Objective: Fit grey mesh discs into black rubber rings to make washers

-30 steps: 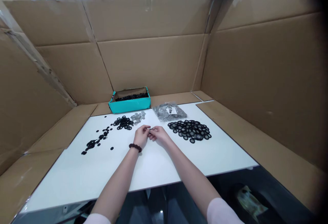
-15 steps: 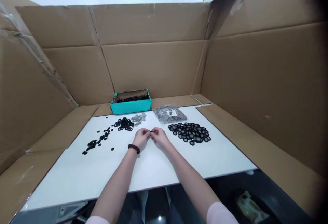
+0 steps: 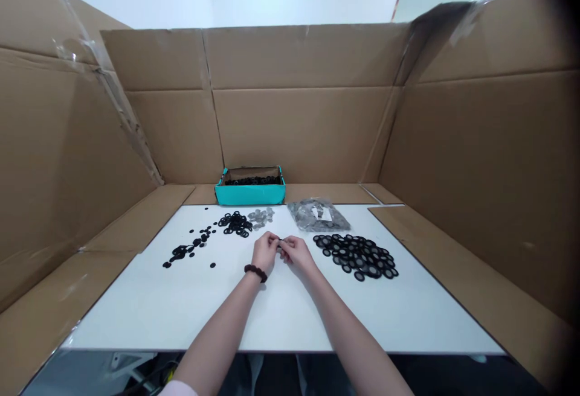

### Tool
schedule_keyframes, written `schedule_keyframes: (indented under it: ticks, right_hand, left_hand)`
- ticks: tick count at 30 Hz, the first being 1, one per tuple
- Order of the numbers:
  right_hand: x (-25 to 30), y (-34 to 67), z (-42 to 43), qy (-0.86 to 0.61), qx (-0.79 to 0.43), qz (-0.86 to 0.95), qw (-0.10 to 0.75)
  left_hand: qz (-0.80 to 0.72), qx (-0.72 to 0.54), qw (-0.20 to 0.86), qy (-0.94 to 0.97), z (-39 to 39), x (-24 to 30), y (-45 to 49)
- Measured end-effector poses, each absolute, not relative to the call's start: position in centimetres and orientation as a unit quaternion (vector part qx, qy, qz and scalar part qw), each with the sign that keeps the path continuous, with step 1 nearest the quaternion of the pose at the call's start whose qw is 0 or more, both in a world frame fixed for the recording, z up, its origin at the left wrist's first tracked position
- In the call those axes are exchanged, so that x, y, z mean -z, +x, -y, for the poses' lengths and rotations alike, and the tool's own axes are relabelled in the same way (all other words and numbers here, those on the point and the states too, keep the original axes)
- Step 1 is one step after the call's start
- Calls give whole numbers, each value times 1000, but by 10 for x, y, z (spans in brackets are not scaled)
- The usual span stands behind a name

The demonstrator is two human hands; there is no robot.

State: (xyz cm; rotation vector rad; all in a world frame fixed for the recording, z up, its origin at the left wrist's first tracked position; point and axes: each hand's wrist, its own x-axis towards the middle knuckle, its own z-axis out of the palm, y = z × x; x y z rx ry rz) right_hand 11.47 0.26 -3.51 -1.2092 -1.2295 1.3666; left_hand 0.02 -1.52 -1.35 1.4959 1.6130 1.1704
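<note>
Head view: left hand (image 3: 266,253) and right hand (image 3: 296,252) together over the middle of the board (image 3: 290,317), fingertips meeting. Pinched between them, a small dark piece (image 3: 281,241), gripped from both sides by thumb and forefinger tips. Too small to tell whether ring, disc or both. Held just above the board, between the two hands, in none of the piles. Bracelet (image 3: 256,272) on the left wrist.

Near the right hand, on its right, a dense heap (image 3: 356,256) of black rings with pale centres. Beyond the hands, a smaller cluster of plain rings (image 3: 235,224), touching a little patch of grey discs (image 3: 261,217). Farther left, a loose scatter (image 3: 185,250) of dark bits, well apart from the hands. Beyond the heap, a clear bag (image 3: 318,215) of grey discs. At the far edge, a teal box (image 3: 251,186) with more black rings inside. Cardboard (image 3: 299,130) walls on three sides.

Handling, judged by looks alone: very light and thin, probably somewhat flexible, easily dropped or flicked away, apt to slide on the smooth board. Best taken by the rim, fingertips on opposite edges, with light pressure. Hard squeezing across the face likely to bend it.
</note>
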Motion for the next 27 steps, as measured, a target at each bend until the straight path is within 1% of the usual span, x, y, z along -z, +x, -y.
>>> schedule_keyframes:
  ticks: [3, 6, 12, 18, 21, 24, 27]
  right_hand:
    - [34, 114, -2, -469, -603, 458, 456]
    - [34, 116, -1, -467, -609, 444, 463]
    - [36, 120, -1, -464, -577, 491, 458]
    - [32, 121, 0, -474, -560, 517, 440]
    - [29, 124, 1, -472, -562, 510, 449]
    - [30, 124, 2, -484, -538, 511, 464]
    - [34, 121, 0, -490, -526, 499, 483]
  left_hand:
    - [-596, -448, 318, 585, 17, 10, 0]
    - [-579, -452, 346, 583, 19, 8, 1]
    - [-579, -449, 395, 554, 16, 13, 1]
    - [-578, -451, 416, 538, 12, 19, -4]
    - [-586, -467, 420, 512, 12, 19, -1]
    - [-588, -474, 401, 518, 14, 17, 3]
    - [-576, -479, 408, 523, 17, 13, 4]
